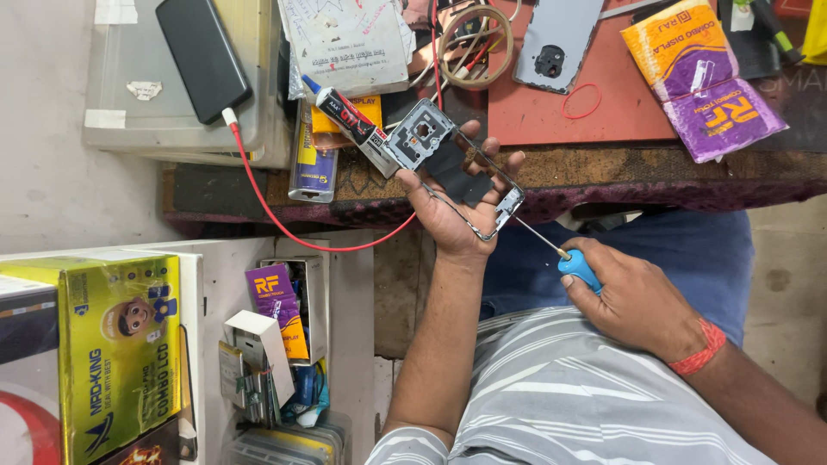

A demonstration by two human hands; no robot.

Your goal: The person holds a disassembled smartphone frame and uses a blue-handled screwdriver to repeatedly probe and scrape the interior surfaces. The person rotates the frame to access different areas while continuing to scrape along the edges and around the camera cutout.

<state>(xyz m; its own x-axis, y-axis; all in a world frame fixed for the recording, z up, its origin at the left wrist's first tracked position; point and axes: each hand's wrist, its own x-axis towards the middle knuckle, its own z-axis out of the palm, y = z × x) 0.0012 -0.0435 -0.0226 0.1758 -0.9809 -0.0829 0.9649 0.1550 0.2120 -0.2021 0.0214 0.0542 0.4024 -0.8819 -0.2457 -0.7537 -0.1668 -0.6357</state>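
Two hands work just above the person's lap, in front of a striped shirt and blue trousers. Nearest, the right hand [633, 297] is wrapped firmly round the blue handle of a thin screwdriver [564, 258], a red thread band at its wrist; the metal shaft runs up and to the left until its tip meets the lower corner of a phone frame [457, 168]. The left hand [452, 207] lies palm up beneath that frame, its fingers spread and curled round the far long edge, so the frame rests tilted in the palm, the camera-hole end pointing away toward the bench [603, 168]. The frame hangs over the front edge of the bench, with open room below it and between the two forearms. To the left of the person's lap stands a white shelf crowded with small boxes, and a yellow box [116, 344] sits at its near end. A red cable [284, 224] loops down off the bench edge and climbs to a dark phone [202, 56] lying on a pale lidded box. Just beyond the frame a glue tube [349, 116] lies slanting, close to it. Farther back a red mat [620, 108] carries a grey phone back cover [556, 39], a red rubber band and an orange-and-purple packet [702, 77], all well apart from the hands.
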